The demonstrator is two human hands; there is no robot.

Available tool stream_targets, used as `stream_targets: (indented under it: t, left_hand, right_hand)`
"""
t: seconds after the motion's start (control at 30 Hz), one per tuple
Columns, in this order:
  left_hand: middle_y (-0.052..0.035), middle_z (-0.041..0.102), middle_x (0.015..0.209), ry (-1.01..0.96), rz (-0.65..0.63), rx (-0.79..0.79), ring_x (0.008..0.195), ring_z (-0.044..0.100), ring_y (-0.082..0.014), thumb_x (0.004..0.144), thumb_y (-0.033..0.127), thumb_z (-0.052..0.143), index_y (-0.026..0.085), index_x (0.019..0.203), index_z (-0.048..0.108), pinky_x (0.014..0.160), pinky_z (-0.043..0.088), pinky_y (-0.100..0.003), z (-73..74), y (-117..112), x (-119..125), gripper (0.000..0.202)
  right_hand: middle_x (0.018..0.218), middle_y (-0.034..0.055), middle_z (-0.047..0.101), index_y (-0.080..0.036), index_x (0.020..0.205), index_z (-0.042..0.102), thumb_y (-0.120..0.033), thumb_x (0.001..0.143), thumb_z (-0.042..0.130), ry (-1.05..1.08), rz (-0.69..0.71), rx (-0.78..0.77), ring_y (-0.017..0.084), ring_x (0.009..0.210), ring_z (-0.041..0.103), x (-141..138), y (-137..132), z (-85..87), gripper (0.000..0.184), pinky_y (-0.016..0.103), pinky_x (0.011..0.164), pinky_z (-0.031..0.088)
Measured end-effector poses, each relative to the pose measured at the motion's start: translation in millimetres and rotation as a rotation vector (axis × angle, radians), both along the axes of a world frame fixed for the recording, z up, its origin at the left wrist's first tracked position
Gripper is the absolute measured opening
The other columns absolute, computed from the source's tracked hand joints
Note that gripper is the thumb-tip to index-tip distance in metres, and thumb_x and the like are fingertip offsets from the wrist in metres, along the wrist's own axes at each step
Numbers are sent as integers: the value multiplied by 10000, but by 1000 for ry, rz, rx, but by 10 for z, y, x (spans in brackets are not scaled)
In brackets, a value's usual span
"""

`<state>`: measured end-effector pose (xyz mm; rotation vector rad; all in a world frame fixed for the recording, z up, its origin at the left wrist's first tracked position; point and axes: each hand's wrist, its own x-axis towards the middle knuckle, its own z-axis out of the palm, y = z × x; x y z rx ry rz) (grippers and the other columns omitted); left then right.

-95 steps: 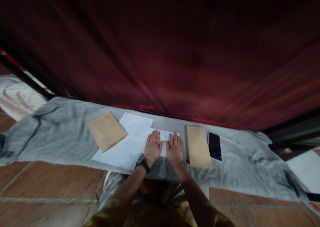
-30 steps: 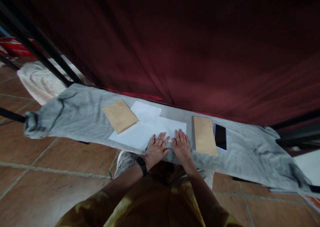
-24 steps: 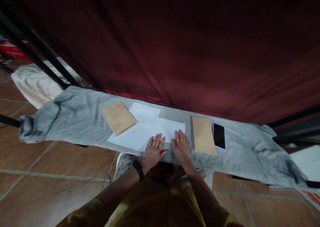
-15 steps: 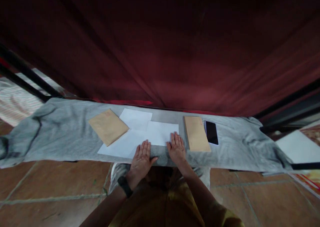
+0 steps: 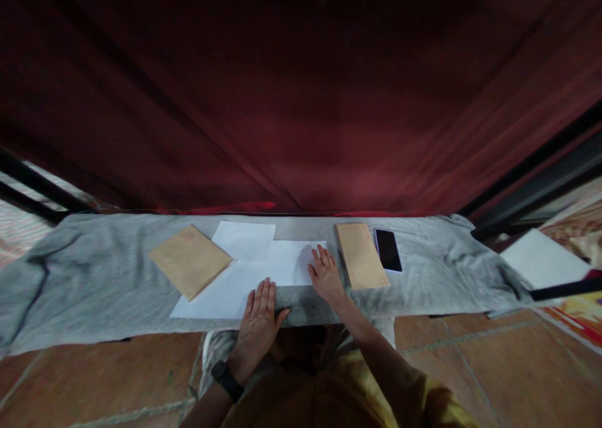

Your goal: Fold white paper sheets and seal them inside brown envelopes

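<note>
My left hand (image 5: pixel 257 320) lies flat and open at the near edge of a grey cloth (image 5: pixel 103 271), its fingertips touching a white sheet (image 5: pixel 221 293). My right hand (image 5: pixel 323 276) rests open, fingers stretched, on the right edge of another white sheet (image 5: pixel 289 262). A third white sheet (image 5: pixel 242 238) lies behind them. A brown envelope (image 5: pixel 189 260) sits on the left, partly over the sheets. A second brown envelope (image 5: pixel 361 254) lies just right of my right hand. A black band is on my left wrist.
A black phone (image 5: pixel 388 250) lies beside the right envelope. A dark red curtain (image 5: pixel 301 95) hangs behind the cloth-covered surface. Terracotta floor tiles (image 5: pixel 94 378) show in front. A white sheet (image 5: pixel 540 258) and a black bar (image 5: pixel 559 288) sit at far right.
My left hand has slid back toward me to the cloth's near edge. My right hand stays on the sheet's right side. The view has swung about.
</note>
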<state>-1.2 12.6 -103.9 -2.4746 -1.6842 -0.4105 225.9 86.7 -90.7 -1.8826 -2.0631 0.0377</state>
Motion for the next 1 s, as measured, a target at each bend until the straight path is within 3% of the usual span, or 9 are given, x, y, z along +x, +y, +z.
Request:
stream_targets:
  t: [0.13, 0.23, 0.4, 0.53, 0.73, 0.87, 1.0]
  left_hand:
    - [-206, 441, 1530, 11, -2, 25, 1446, 391, -307, 985, 547, 337, 79, 1515, 369, 1169, 354, -506, -5, 5, -4, 708]
    - [-203, 457, 1521, 9, 5, 45, 1428, 419, -313, 976, 560, 357, 90, 1507, 389, 1156, 372, -504, -45, 20, -15, 710]
    - [-199, 462, 1521, 15, -17, 17, 1431, 415, -308, 975, 541, 382, 95, 1511, 375, 1144, 386, -507, -88, 45, -62, 697]
    - [-194, 449, 1532, -18, -39, 15, 1431, 412, -312, 984, 508, 394, 108, 1520, 357, 1122, 413, -507, -58, 65, -95, 670]
    - [-173, 334, 1605, -182, -36, 56, 1477, 331, -302, 1010, 429, 391, 182, 1587, 177, 1124, 423, -510, 173, 110, -78, 662]
    - [-136, 256, 1644, -313, -43, 29, 1498, 286, -285, 1014, 405, 403, 255, 1595, 107, 1136, 418, -524, 362, 144, -28, 670]
    - [-104, 263, 1646, -379, -52, -35, 1492, 305, -257, 1022, 380, 388, 287, 1593, 109, 1158, 401, -513, 411, 125, 73, 642]
  right_hand:
    - [1517, 126, 478, -155, 1446, 502, -245, 983, 433, -25, 14, -250, 259, 1386, 421, 1, 454, 261, 476, 408, 1129, 327]
    - [1427, 126, 559, -189, 1369, 578, -244, 949, 501, -16, 23, -318, 259, 1289, 508, 11, 686, 385, 431, 398, 1091, 357]
    - [1343, 137, 607, -185, 1229, 670, -201, 850, 605, 49, 0, -402, 290, 1248, 531, 53, 917, 511, 385, 391, 1021, 411]
    - [1114, 102, 717, -178, 950, 755, -106, 747, 631, 187, 8, -496, 257, 1083, 628, 169, 983, 618, 249, 305, 896, 456]
    - [800, 18, 708, -176, 751, 698, -197, 741, 643, 555, -23, -496, 192, 816, 640, 550, 725, 690, 60, 252, 707, 446]
    - [742, 16, 680, -168, 803, 659, -385, 812, 599, 878, -109, -419, 174, 715, 619, 670, 335, 560, 225, 247, 622, 446]
    - [795, 50, 692, -176, 893, 642, -544, 776, 608, 1113, -252, -326, 181, 699, 637, 501, -25, 293, 388, 261, 603, 471]
